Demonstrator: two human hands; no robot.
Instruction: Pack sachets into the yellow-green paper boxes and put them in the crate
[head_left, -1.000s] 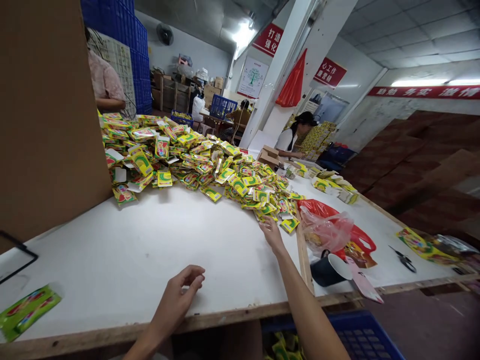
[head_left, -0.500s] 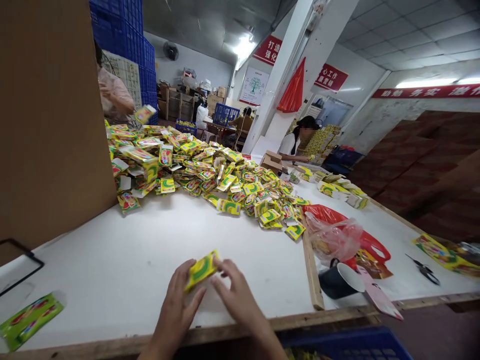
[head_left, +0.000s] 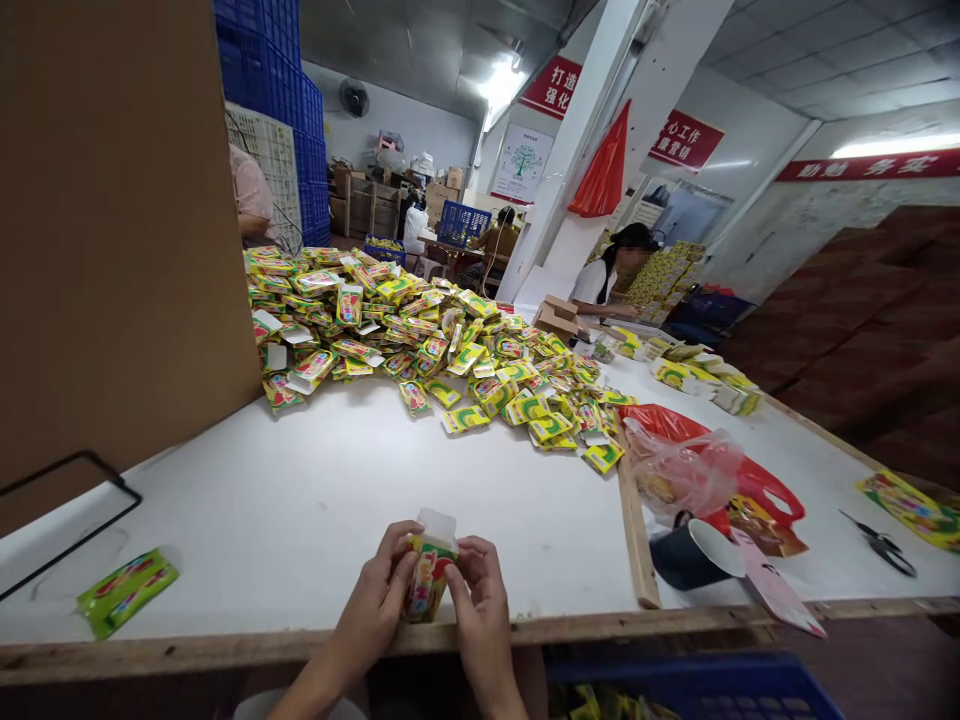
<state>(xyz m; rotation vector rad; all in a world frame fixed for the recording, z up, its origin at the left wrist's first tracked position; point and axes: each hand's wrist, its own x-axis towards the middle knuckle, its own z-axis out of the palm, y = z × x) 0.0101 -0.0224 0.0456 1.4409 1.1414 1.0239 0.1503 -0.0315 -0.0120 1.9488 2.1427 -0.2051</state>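
Between my two hands, at the table's near edge, stands a small yellow, green and red carton (head_left: pixel 430 580) with its white top flap raised. My left hand (head_left: pixel 381 590) grips the carton's left side, thumb at the front. On the other side my right hand (head_left: pixel 478 590) is closed on it, its thumb against the printed face. Beyond them a large heap of similar cartons (head_left: pixel 420 330) spreads across the back of the white table (head_left: pixel 360 480). Off to the left lies a green packet (head_left: pixel 127 590), apart from my hands.
A tall cardboard box (head_left: pixel 120 240) blocks the left side. A wooden strip (head_left: pixel 636 530) divides the table; right of it are a dark mug (head_left: pixel 694 555), a red bag (head_left: pixel 772 490) and scissors (head_left: pixel 881 545). Below the edge sits a blue crate (head_left: pixel 705 685). A co-worker (head_left: pixel 615 270) sits beyond.
The carton has been turned from lying tilted to upright, its printed face towards me and its flap up. Both hands have come closer to the table edge. A carton falling onto the heap has landed.
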